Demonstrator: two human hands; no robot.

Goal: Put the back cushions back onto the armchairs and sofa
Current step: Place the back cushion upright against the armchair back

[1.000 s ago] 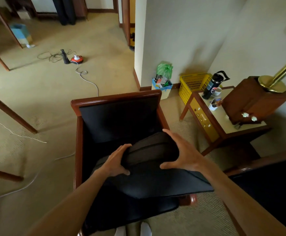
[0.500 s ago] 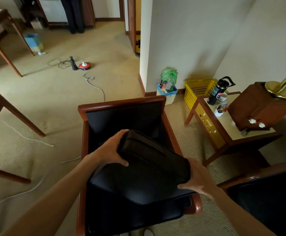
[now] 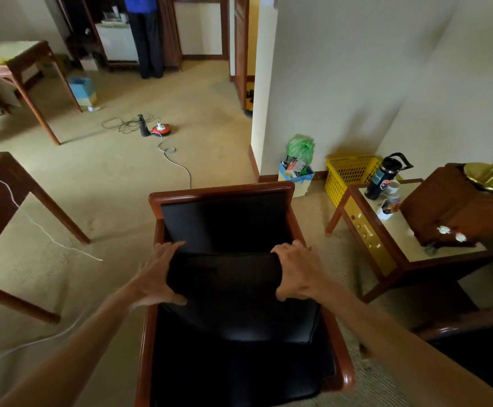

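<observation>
Over the armchair (image 3: 239,201), both hands (image 3: 296,271) grip an unlabelled black cushion (image 3: 227,289).

One head-worn view looks forward and steeply down, close over the armchair (image 3: 239,289).

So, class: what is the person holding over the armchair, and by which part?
A black back cushion, gripped at its two upper corners: the left hand on the left corner, the right hand on the right, above the armchair.

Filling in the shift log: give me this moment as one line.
step: seating back cushion | left hand: gripping its left edge | right hand: gripping its right edge | armchair: cushion leaning, not upright
</observation>
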